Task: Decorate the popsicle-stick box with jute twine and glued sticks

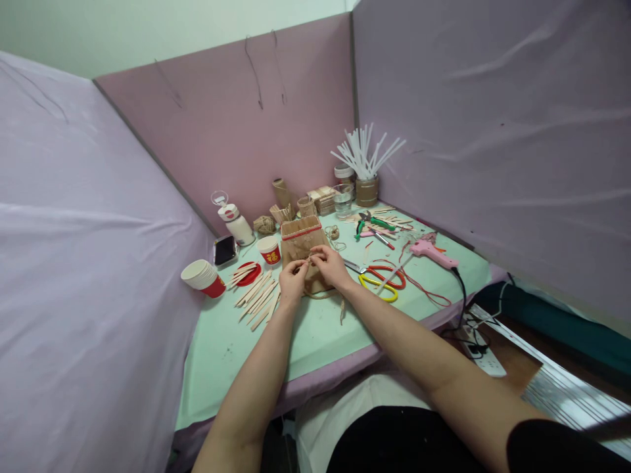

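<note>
A brown craft box [302,230] with an open top and a red cord along its rim stands upright in the middle of the table. At its front face my left hand [293,281] and my right hand [328,265] meet, fingertips pinched together. Between them is a thin tan twine, mostly covered by the fingers. Lengths of twine [318,295] trail below the hands at the foot of the box. To the right of my right hand lie scissors [382,279] with red and yellow handles. Loose wooden sticks [259,297] lie left of my left hand.
Left are stacked paper cups [202,277], a red lid [248,273], a single cup [269,251], a phone [225,251] and a white bottle [237,226]. Right lie a pink glue gun [434,254] with its cable and green pliers [374,222]. A water glass [343,202] stands behind.
</note>
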Demonstrator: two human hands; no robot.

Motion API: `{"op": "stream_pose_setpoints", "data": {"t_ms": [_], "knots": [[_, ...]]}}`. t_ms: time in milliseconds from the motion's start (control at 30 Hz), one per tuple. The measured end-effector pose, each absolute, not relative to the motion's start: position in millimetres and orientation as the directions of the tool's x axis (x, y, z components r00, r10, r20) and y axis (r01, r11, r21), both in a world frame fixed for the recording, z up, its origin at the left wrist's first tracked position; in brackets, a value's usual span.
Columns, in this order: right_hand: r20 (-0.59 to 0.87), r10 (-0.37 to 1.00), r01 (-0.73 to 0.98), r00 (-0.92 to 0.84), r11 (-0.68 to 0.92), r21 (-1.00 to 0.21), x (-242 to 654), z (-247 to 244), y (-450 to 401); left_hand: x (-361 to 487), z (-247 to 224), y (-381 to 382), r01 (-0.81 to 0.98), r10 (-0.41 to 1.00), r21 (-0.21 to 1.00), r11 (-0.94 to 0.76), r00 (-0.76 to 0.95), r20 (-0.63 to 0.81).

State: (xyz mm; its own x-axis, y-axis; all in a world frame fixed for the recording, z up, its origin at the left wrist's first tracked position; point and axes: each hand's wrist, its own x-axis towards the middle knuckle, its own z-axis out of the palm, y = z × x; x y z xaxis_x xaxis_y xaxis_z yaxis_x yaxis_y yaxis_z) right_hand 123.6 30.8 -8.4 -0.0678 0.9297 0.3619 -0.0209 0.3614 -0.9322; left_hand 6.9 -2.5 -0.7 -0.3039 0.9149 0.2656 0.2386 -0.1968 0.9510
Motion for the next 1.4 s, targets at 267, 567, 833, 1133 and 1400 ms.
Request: {"op": "stream_pose_setpoints", "data": {"t_ms": [267,567,833,1133,1400], "knots": [[0.398,0.917,0.095,-0.016,0.397,-0.913,125,-8,33,4,-6,1,0.200,0.914,0.957,-0.211,-0.307,0.266],[0.390,0.920,0.120,-0.043,0.393,-0.912,124,-9,33,-1,-10,4,0.418,0.848,0.846,-0.330,-0.263,0.461],[0.364,0.930,0.099,-0.052,0.368,-0.925,124,-8,32,1,-1,-3,0.497,0.824,0.784,-0.372,-0.212,0.525],[0.379,0.923,0.165,-0.068,0.385,-0.908,122,-11,32,4,-3,-1,0.463,0.841,0.825,-0.323,-0.260,0.475],[0.476,0.868,0.196,-0.141,0.495,-0.846,123,-7,27,1,4,0,-0.200,0.972,0.980,-0.011,-0.234,-0.037]]}}
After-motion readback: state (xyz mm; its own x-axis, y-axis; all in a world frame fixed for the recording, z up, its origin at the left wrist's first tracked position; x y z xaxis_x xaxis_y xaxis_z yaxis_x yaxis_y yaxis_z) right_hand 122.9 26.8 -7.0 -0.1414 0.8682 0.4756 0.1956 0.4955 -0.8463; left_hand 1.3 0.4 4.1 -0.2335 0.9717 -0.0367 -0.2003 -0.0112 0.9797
